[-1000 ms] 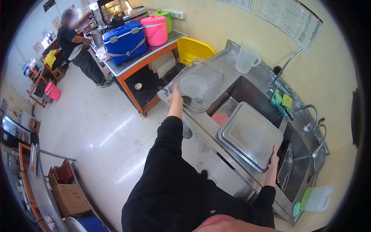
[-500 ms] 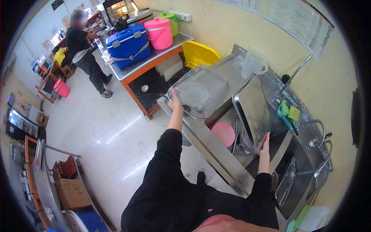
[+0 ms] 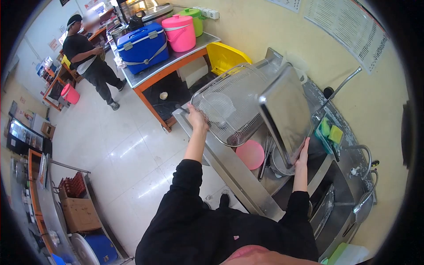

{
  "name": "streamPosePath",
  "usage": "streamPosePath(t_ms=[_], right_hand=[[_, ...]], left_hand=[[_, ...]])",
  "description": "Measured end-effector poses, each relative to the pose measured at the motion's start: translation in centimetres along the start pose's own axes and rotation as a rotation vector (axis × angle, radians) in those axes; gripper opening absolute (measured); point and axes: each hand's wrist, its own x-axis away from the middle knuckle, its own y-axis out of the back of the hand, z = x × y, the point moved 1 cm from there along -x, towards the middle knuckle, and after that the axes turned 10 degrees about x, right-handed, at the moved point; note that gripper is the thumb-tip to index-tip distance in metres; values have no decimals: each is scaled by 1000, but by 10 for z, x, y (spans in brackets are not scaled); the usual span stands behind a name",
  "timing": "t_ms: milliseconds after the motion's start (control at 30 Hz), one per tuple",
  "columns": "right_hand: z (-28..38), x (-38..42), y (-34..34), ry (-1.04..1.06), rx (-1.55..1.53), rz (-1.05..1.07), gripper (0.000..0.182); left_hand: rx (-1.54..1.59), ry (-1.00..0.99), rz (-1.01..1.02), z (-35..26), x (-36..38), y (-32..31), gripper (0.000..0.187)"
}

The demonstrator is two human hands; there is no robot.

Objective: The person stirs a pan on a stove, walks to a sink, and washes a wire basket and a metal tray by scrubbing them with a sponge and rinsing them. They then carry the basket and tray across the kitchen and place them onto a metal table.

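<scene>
My left hand [image 3: 197,118] is closed on the near left edge of a wire mesh basket [image 3: 243,95], which is tilted over the drainboard at the sink's far end. Through the mesh a round translucent item [image 3: 219,108] shows. Over the sink basin, my right hand [image 3: 301,154] grips the lower edge of a rectangular metal tray [image 3: 287,115] that stands steeply on its side. The tray's upper left corner overlaps the basket in view. Below them in the basin lie a pink bowl [image 3: 250,154], wire whisks [image 3: 266,152] and a metal pot [image 3: 281,161], partly hidden by the tray.
A second basin [image 3: 327,207] holds metal ware. Sponges [image 3: 335,134] sit in a teal caddy beside the faucets [image 3: 366,150]. Beyond the drainboard, a table carries a blue cooler [image 3: 143,47] and a pink bucket [image 3: 180,33]. Another person [image 3: 88,59] stands at the far left.
The wire mesh basket has been raised and tilted, shifting right toward the metal tray in my left hand. The metal tray has risen slightly. The other person has turned and moved an arm.
</scene>
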Motion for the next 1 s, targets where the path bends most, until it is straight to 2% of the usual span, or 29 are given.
streamPosePath(t_ms=[100,133,167,267,300,333,367,400,433,467,533,633,733,767,867,967,1000], right_hand=[[10,-26,17,-81,220,-127,76],[20,-17,10,-112,254,-82,77],[19,-16,9,-42,229,-48,75],[25,-12,14,97,219,43,71],[26,-6,16,99,264,79,71],[30,-2,17,45,287,105,76],[29,2,18,89,377,22,80],[24,8,28,237,490,52,79],[18,13,37,389,596,65,78],[17,6,37,435,650,18,75],[40,42,9,91,427,-22,72],[32,13,16,104,414,64,71],[29,0,21,129,403,125,70],[48,76,-54,-36,319,49,69],[20,78,-63,512,689,334,72],[19,141,-171,15,285,249,76],[11,158,-194,71,328,265,78]], left_hand=[[-30,-12,38,-7,24,-9,51],[-51,-33,43,-9,27,-8,52],[-72,-59,46,-12,30,-7,53],[-386,-166,54,-22,46,-7,59],[-421,-219,41,-20,47,-3,60],[-325,-355,13,-5,36,2,61],[-374,-330,-14,-6,49,6,61],[-313,-275,-60,-4,58,8,61],[-267,-345,-121,12,53,14,59],[-102,-60,-36,2,72,15,56],[-25,-39,55,-11,93,20,53],[16,27,118,-53,113,39,49],[78,0,27,-111,130,63,49],[94,-35,3,-126,132,76,48],[170,-111,66,-191,155,129,48],[179,-229,-99,-252,191,194,48],[169,-293,-125,-270,200,225,48]])
